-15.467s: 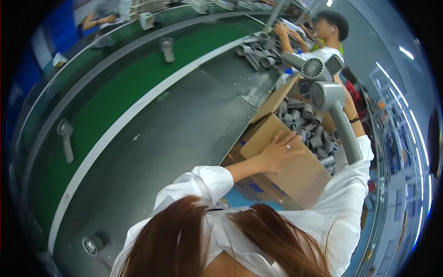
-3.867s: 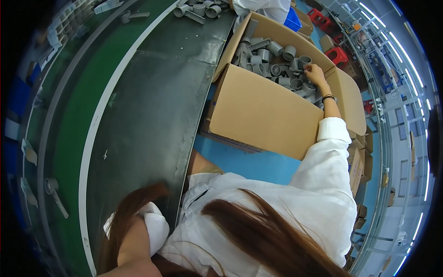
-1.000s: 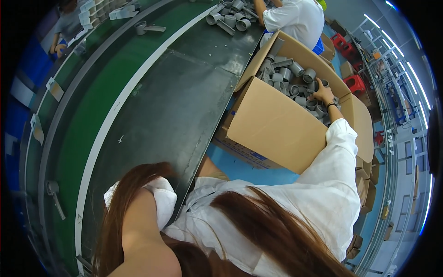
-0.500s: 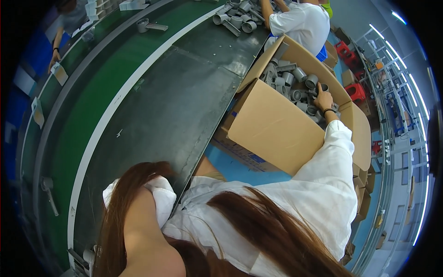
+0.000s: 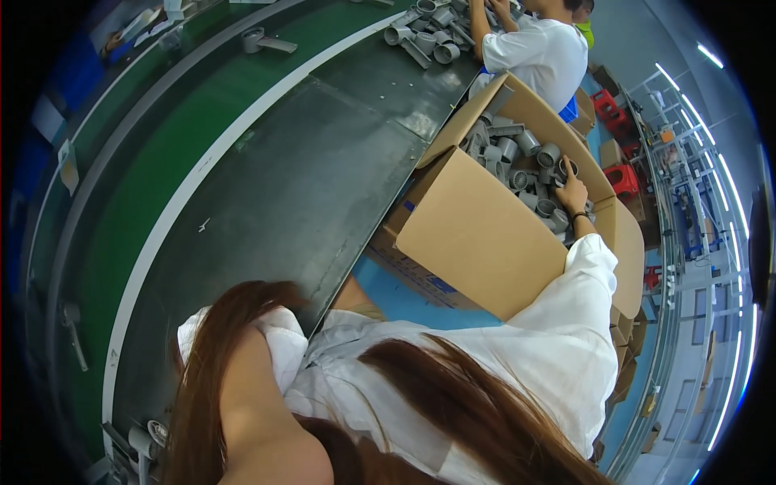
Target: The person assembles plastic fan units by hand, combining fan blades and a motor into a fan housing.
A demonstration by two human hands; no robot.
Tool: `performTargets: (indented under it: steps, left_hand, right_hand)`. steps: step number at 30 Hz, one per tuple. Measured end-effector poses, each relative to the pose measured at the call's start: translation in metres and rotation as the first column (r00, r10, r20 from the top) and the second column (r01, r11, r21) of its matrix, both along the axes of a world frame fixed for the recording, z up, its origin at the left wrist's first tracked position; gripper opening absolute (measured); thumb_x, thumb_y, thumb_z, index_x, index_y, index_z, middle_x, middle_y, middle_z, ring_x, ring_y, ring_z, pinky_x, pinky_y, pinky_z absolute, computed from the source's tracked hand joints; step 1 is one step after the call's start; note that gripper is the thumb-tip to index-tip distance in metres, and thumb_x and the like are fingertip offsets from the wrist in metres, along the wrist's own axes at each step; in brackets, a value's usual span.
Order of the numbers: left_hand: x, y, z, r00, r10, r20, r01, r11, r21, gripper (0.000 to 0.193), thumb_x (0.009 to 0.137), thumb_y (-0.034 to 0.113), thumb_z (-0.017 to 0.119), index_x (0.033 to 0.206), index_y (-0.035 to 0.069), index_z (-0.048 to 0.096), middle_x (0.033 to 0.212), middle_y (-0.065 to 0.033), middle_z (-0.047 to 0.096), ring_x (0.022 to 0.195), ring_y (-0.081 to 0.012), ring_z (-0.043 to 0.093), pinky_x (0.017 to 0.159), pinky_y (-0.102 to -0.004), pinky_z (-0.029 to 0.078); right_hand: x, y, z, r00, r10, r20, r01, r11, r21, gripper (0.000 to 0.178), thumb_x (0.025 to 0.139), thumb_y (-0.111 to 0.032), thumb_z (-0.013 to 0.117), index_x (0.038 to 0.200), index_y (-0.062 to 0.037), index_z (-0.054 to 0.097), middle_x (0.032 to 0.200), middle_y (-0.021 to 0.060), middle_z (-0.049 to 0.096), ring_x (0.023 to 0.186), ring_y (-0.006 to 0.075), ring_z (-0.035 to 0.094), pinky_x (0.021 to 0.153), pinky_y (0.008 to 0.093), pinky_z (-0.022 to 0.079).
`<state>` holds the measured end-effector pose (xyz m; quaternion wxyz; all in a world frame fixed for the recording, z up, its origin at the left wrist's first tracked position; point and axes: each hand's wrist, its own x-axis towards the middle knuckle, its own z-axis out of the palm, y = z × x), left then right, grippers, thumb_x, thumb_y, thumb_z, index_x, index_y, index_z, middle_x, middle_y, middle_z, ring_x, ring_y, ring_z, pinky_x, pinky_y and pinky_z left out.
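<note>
Right hand [image 5: 572, 196] — at parts [image 5: 528, 144] (grey)

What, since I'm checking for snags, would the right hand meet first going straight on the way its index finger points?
The right hand would likely meet the round gray part at its fingertip first; whether they already touch is unclear.

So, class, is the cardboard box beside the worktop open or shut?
Open: the cardboard box has its near flap folded outward, exposing grey plastic housings inside.
</note>
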<state>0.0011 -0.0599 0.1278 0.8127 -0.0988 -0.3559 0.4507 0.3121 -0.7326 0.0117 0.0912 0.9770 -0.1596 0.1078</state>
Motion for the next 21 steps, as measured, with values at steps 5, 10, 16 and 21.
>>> performTargets:
  steps: [5, 10, 16, 21]
  left_hand:
    - [0.031, -0.005, 0.006, 0.987, 0.157, 0.046, -0.153, 0.985, -0.08, 0.034, 0.091, 0.019, 0.053, 0.122, 0.005, 0.052, 0.12, -0.003, 0.053, 0.121, -0.0191, 0.043, 0.083, -0.0324, 0.047]
    - [-0.027, -0.072, 0.004, 0.906, 0.422, 0.038, -0.416, 0.904, -0.101, 0.034, 0.091, 0.02, 0.053, 0.122, 0.005, 0.052, 0.12, -0.0034, 0.053, 0.121, -0.0193, 0.043, 0.082, -0.0326, 0.047]
    - [-0.036, -0.076, 0.02, 0.77, 0.638, -0.007, -0.637, 0.769, -0.052, 0.034, 0.091, 0.02, 0.053, 0.122, 0.004, 0.052, 0.119, -0.0038, 0.053, 0.121, -0.0195, 0.043, 0.082, -0.0328, 0.048]
    - [-0.041, -0.062, 0.023, 0.681, 0.731, 0.035, -0.732, 0.682, 0.002, 0.035, 0.091, 0.02, 0.053, 0.122, 0.004, 0.052, 0.119, -0.0042, 0.053, 0.121, -0.0196, 0.043, 0.081, -0.0329, 0.048]
  right_hand:
    - [0.025, 0.045, 0.01, 0.958, 0.255, 0.128, -0.238, 0.962, -0.137, 0.097, 0.063, -0.019, 0.066, 0.146, -0.0371, 0.02, 0.083, 0.0231, 0.064, 0.078, 0.0409, 0.062, 0.073, 0.0495, 0.05]
    - [-0.006, 0.025, 0.019, 0.988, -0.045, 0.145, 0.055, 0.996, -0.066, 0.096, 0.071, -0.032, 0.075, 0.146, -0.0378, 0.016, 0.088, 0.024, 0.067, 0.083, 0.0438, 0.064, 0.07, 0.0514, 0.05]
    - [-0.011, -0.02, 0.027, 0.884, 0.36, 0.297, -0.277, 0.917, -0.288, 0.1, 0.07, -0.021, 0.076, 0.147, -0.0375, 0.015, 0.102, 0.0214, 0.065, 0.085, 0.0433, 0.062, 0.072, 0.0508, 0.048]
    - [0.006, 0.048, 0.108, 0.72, 0.482, 0.5, -0.338, 0.872, -0.354, 0.091, 0.074, -0.02, 0.072, 0.146, -0.0414, 0.019, 0.12, 0.0161, 0.061, 0.087, 0.0428, 0.062, 0.066, 0.0492, 0.048]
